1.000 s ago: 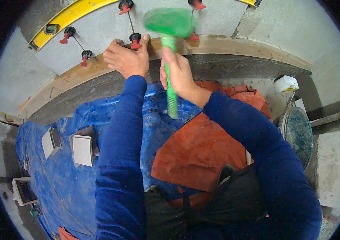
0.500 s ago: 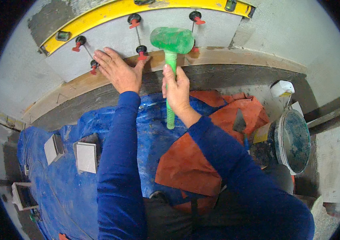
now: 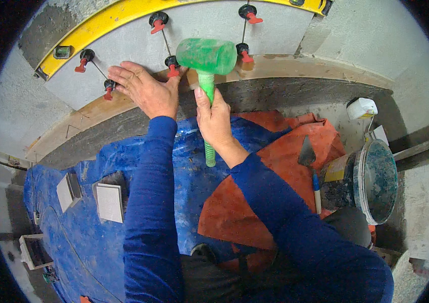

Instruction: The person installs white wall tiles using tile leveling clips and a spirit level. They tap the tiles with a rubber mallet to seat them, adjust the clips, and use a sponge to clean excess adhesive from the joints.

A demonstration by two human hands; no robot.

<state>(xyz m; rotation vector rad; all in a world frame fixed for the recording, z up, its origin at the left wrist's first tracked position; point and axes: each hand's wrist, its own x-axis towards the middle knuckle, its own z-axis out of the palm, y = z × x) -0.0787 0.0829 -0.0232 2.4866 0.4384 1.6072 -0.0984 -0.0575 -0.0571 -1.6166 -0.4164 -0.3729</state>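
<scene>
My left hand (image 3: 148,93) lies with fingers spread against the lower edge of a pale grey tile (image 3: 207,30) on the wall, among black-and-red levelling clamps (image 3: 171,65) joined by thin rods. My right hand (image 3: 212,121) grips a green mallet (image 3: 204,55) by its ribbed handle; the head is raised in front of the tile, just right of my left hand. A long yellow spirit level (image 3: 98,26) runs along the tile's top edge, and a wooden strip (image 3: 265,68) runs beneath it.
A blue tarp (image 3: 68,237) and an orange sheet (image 3: 239,202) cover the ground. Cut tile pieces (image 3: 110,202) lie at left. At right are a bucket (image 3: 378,182), a trowel (image 3: 306,151) and a white container (image 3: 361,108). A small box (image 3: 27,250) sits far left.
My left hand has shifted down and left along the tile, with fingers spreading. The mallet has moved from a blurred swing to a lower, steadier position, slightly left, still in my right hand.
</scene>
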